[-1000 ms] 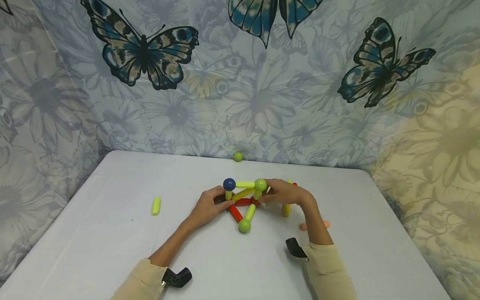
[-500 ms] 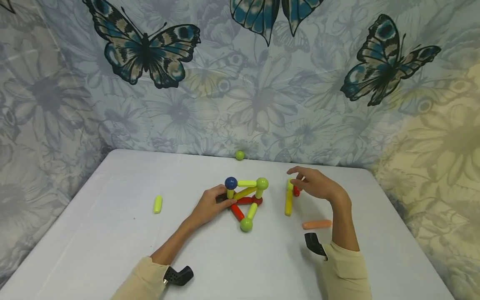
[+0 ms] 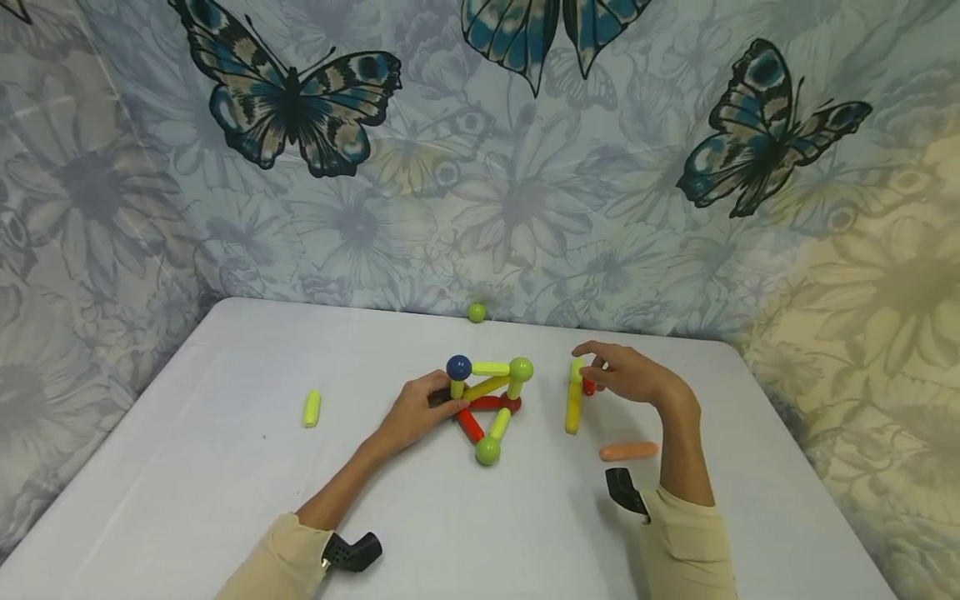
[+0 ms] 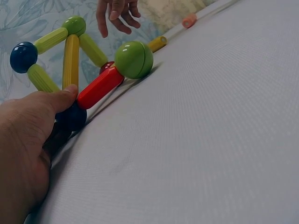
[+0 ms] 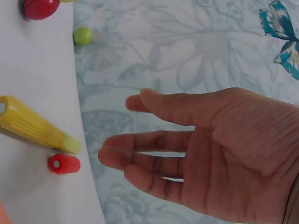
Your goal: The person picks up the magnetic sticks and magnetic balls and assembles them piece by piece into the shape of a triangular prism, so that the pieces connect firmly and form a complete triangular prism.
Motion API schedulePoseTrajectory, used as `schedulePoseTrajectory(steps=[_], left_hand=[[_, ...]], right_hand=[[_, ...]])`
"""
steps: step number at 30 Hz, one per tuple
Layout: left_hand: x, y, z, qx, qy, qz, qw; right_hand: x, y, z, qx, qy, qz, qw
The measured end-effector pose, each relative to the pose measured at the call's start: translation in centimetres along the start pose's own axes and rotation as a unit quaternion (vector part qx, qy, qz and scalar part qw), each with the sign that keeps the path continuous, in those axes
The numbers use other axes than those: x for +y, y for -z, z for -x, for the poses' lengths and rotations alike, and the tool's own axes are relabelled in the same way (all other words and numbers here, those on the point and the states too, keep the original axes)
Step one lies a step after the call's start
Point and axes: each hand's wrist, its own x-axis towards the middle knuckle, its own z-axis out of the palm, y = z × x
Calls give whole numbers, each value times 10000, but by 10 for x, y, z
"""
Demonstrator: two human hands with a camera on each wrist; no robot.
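A frame of magnetic sticks and balls stands mid-table, with a dark blue ball (image 3: 459,367) and a green ball (image 3: 521,369) on top. Lower down are a red ball (image 3: 511,403) and a green ball (image 4: 134,59) at the front. My left hand (image 3: 420,410) holds the frame's lower left corner, its thumb by another dark blue ball (image 4: 72,116). My right hand (image 3: 633,372) hovers with nothing in it, fingers loosely bent. Close to its fingertips lie a yellow stick (image 3: 573,410), a lime stick (image 3: 577,368) and a red stick (image 5: 65,164).
An orange stick (image 3: 628,451) lies at the right, near my right forearm. Toward the left lies a lone lime stick (image 3: 311,409). A loose green ball (image 3: 476,312) sits at the table's back edge, against the patterned wall covering.
My right hand has let go of the frame's right side and moved right, over the loose sticks. My left hand keeps its hold on the frame.
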Motion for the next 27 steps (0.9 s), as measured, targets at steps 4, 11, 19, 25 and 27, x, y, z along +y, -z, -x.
schedulePoseTrajectory(steps=[4,11,19,25,27], left_hand=[[-2,-1,0,-55,53,-6,10000],[-3,0,1,-46,103,-51,9999],[-1,0,0,-32,67,-36,10000],[-2,0,0,-41,17,62,10000],[-3,0,1,-41,45,61,10000]], right_hand=[[3,0,0,13,-78,59,10000],[15,-8,-11,2,-423,357,9985],[37,-19,-20,6,-833,524,9951],[37,-20,-21,118,-910,757,9929],[37,-22,-22,171,-923,749,9928]])
